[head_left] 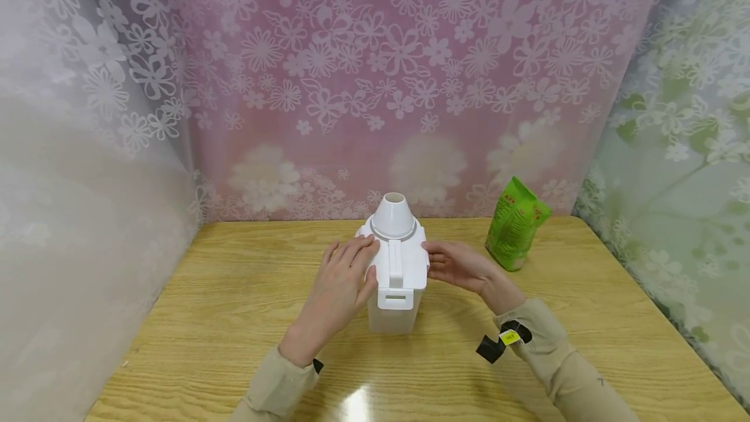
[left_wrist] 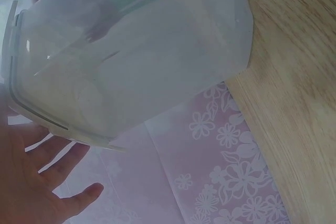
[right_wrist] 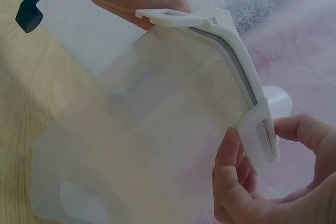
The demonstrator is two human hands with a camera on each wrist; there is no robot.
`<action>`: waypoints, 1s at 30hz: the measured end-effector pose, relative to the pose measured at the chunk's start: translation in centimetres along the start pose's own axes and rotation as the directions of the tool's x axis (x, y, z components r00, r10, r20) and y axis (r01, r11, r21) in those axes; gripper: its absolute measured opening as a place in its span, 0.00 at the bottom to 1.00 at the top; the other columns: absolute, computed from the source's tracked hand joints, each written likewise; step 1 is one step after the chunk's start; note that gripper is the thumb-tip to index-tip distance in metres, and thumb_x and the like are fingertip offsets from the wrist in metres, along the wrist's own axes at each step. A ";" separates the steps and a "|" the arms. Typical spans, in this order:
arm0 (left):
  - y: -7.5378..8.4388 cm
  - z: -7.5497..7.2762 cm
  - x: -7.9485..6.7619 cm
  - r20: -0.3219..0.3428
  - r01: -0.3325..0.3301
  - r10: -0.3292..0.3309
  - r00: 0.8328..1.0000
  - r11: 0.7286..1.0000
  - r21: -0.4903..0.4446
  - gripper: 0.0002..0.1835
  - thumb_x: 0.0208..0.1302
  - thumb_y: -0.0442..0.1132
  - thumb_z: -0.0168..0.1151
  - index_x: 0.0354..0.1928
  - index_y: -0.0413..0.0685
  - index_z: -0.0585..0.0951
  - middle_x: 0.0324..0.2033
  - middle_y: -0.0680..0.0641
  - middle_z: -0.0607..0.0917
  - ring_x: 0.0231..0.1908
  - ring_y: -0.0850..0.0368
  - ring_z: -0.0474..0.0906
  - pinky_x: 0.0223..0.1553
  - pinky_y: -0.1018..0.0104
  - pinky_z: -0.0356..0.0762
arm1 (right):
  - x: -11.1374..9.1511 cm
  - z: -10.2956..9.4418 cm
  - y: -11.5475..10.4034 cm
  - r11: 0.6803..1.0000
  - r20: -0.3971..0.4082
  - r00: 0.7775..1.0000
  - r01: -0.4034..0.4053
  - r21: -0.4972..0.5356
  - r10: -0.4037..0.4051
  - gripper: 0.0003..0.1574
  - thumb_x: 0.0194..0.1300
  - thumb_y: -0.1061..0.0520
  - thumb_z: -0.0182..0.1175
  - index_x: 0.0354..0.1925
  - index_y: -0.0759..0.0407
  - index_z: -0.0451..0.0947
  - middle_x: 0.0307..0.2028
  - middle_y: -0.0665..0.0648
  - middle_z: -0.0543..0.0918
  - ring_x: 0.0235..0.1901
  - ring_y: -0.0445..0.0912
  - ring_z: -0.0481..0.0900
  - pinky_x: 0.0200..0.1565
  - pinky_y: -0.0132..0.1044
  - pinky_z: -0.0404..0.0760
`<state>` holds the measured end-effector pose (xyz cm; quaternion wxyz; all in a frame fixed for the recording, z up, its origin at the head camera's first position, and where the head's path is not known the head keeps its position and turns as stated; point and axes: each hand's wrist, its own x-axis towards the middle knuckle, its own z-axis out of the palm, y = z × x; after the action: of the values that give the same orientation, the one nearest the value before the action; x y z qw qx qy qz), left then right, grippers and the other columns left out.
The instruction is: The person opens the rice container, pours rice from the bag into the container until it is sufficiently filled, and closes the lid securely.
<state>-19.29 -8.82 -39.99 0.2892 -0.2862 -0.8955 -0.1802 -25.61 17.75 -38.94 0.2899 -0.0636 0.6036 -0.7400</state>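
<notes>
A translucent plastic storage container [head_left: 391, 321] stands upright on the table, closed by a white lid [head_left: 415, 269] with a cone-shaped cap [head_left: 393, 219] and a strip handle on top. From the left, my left hand [head_left: 336, 295] rests on the lid's edge, its fingers extended. On the opposite side, my right hand [head_left: 459, 269] pinches the white side latch [right_wrist: 254, 137] between thumb and fingers; the latch stands tilted out from the container wall in the right wrist view. The front latch [head_left: 395, 299] lies against the container. The left side latch is mostly hidden by my left hand.
A green printed bag [head_left: 514, 226] stands at the back right of the wooden table [head_left: 234, 318]. Flowered curtains hang behind the table and along both sides.
</notes>
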 end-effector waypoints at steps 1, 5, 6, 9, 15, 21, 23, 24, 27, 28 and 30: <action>0.0 0.0 0.0 -0.001 -0.001 0.001 1.000 1.000 -0.002 0.22 0.74 0.41 0.51 0.65 0.44 0.78 0.63 0.44 0.80 0.64 0.46 0.74 0.66 0.39 0.67 | 0.1 0.0 0.0 1.000 0.007 1.000 0.003 -0.007 -0.003 0.14 0.79 0.59 0.45 0.43 0.58 0.78 0.41 0.55 0.82 0.42 0.44 0.82 0.48 0.35 0.83; 0.0 0.0 0.0 -0.003 -0.001 0.001 1.000 1.000 -0.007 0.22 0.74 0.41 0.51 0.65 0.44 0.78 0.63 0.44 0.80 0.64 0.46 0.74 0.66 0.39 0.67 | 0.2 -0.1 -0.1 0.999 0.030 0.999 0.015 -0.031 -0.014 0.16 0.78 0.59 0.46 0.40 0.57 0.80 0.39 0.54 0.84 0.41 0.44 0.82 0.48 0.35 0.83; 0.0 0.0 0.0 -0.003 -0.001 0.001 1.000 1.000 -0.009 0.22 0.74 0.41 0.51 0.65 0.44 0.78 0.63 0.44 0.80 0.65 0.46 0.74 0.66 0.40 0.67 | 0.3 -0.1 -0.1 0.999 0.032 0.999 0.015 -0.029 -0.014 0.15 0.77 0.59 0.46 0.40 0.58 0.80 0.39 0.54 0.84 0.41 0.44 0.82 0.48 0.35 0.83; 0.0 0.0 0.0 -0.007 -0.001 0.001 1.000 1.000 -0.010 0.22 0.74 0.41 0.51 0.65 0.44 0.78 0.63 0.44 0.80 0.65 0.46 0.74 0.65 0.40 0.68 | 0.3 -0.2 -0.1 0.999 0.042 0.999 0.016 -0.030 -0.015 0.15 0.77 0.58 0.47 0.40 0.57 0.80 0.39 0.54 0.84 0.41 0.44 0.82 0.48 0.36 0.83; 0.1 0.0 0.0 -0.014 0.000 -0.001 1.000 1.000 -0.012 0.21 0.73 0.41 0.51 0.64 0.43 0.78 0.62 0.44 0.80 0.65 0.46 0.74 0.65 0.41 0.68 | 0.5 -0.2 -0.1 1.000 0.042 0.999 0.005 -0.024 -0.004 0.15 0.77 0.58 0.47 0.39 0.57 0.81 0.39 0.54 0.84 0.40 0.44 0.83 0.47 0.36 0.84; 0.0 0.1 -0.1 -0.025 -0.007 0.007 1.000 1.000 -0.016 0.21 0.73 0.41 0.50 0.64 0.42 0.78 0.62 0.43 0.80 0.64 0.46 0.74 0.65 0.42 0.69 | 0.4 0.2 -0.3 1.000 -0.016 1.000 0.005 0.017 -0.005 0.14 0.75 0.60 0.48 0.37 0.57 0.80 0.39 0.54 0.81 0.35 0.41 0.81 0.42 0.32 0.83; -0.1 0.1 -0.1 -0.030 -0.009 0.008 1.000 1.000 -0.016 0.21 0.73 0.41 0.50 0.63 0.42 0.78 0.62 0.43 0.80 0.64 0.46 0.74 0.65 0.43 0.69 | 0.5 0.4 -0.4 1.000 -0.039 0.999 0.016 0.026 -0.015 0.13 0.74 0.61 0.50 0.36 0.57 0.81 0.38 0.54 0.79 0.33 0.40 0.79 0.39 0.31 0.83; -0.1 0.1 -0.1 -0.032 -0.009 0.009 0.999 1.000 -0.015 0.22 0.73 0.41 0.50 0.63 0.42 0.78 0.62 0.43 0.80 0.64 0.46 0.74 0.65 0.43 0.69 | 0.5 0.4 -0.4 0.999 -0.045 0.999 0.021 0.026 -0.020 0.13 0.74 0.61 0.50 0.35 0.57 0.81 0.38 0.54 0.78 0.32 0.40 0.79 0.39 0.30 0.83; -0.1 0.1 -0.1 -0.031 -0.007 0.006 0.999 1.000 -0.008 0.22 0.73 0.41 0.51 0.63 0.42 0.78 0.62 0.43 0.80 0.64 0.46 0.75 0.65 0.44 0.69 | 0.6 0.4 -0.3 0.999 -0.039 0.999 0.023 0.026 -0.022 0.15 0.75 0.61 0.50 0.35 0.57 0.82 0.38 0.54 0.79 0.32 0.41 0.80 0.40 0.31 0.83; -0.1 0.1 -0.1 -0.029 -0.006 0.006 1.000 1.000 -0.007 0.22 0.73 0.41 0.51 0.63 0.43 0.78 0.62 0.43 0.80 0.64 0.47 0.75 0.65 0.44 0.69 | 0.6 0.4 -0.2 0.999 -0.036 0.999 0.020 0.027 -0.019 0.15 0.75 0.61 0.49 0.36 0.56 0.82 0.39 0.54 0.80 0.34 0.42 0.81 0.41 0.32 0.84; -0.1 0.1 -0.1 -0.024 -0.005 0.004 1.000 1.000 -0.007 0.22 0.73 0.41 0.51 0.64 0.43 0.78 0.62 0.44 0.80 0.63 0.47 0.75 0.65 0.44 0.69 | 0.6 0.2 0.0 1.000 -0.026 1.000 0.015 0.024 -0.015 0.16 0.76 0.60 0.49 0.37 0.55 0.83 0.40 0.53 0.81 0.37 0.43 0.82 0.44 0.33 0.84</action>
<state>-19.32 -8.91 -40.15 0.2993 -0.2870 -0.8908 -0.1859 -26.04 17.25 -39.02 0.2774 -0.0551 0.5978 -0.7501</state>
